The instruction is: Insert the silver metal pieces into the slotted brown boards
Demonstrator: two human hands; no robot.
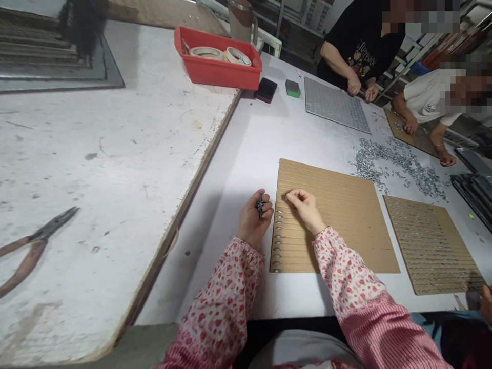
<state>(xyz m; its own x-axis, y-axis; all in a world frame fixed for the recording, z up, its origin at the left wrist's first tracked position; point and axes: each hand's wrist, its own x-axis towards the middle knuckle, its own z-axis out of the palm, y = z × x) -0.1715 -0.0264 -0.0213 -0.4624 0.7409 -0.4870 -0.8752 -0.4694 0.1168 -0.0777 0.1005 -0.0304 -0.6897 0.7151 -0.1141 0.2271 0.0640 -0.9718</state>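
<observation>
A clutch of small metal pieces [260, 207] is cradled in the left hand [251, 223], palm turned up, fingers curled round the load! That hand is held just off the left edge of a ribbed cardboard board [346, 230], which is laid flat on the white table [230, 174] directly in front of the person. Over the board now: the right hand [307, 209] is poised, thumb and forefinger brought together, though whether a piece is pinched between those tips cannot be made out.

Here is the key line: a row of set pieces [278, 236] is strung along the left edge, from the near corner to roughly halfway up. Each is laid with its long axis along the ribs, left to right, while the row itself is run away from the body. The right fingertips are placed just beyond its far end, slightly inboard, so the row's end is approached more closely by the right hand than by the left.

Off to the right, a second ribbed board [426, 288] is lined with many pieces, and beyond it a loose scatter of pieces [371, 159] is spread toward two co-workers.
</observation>
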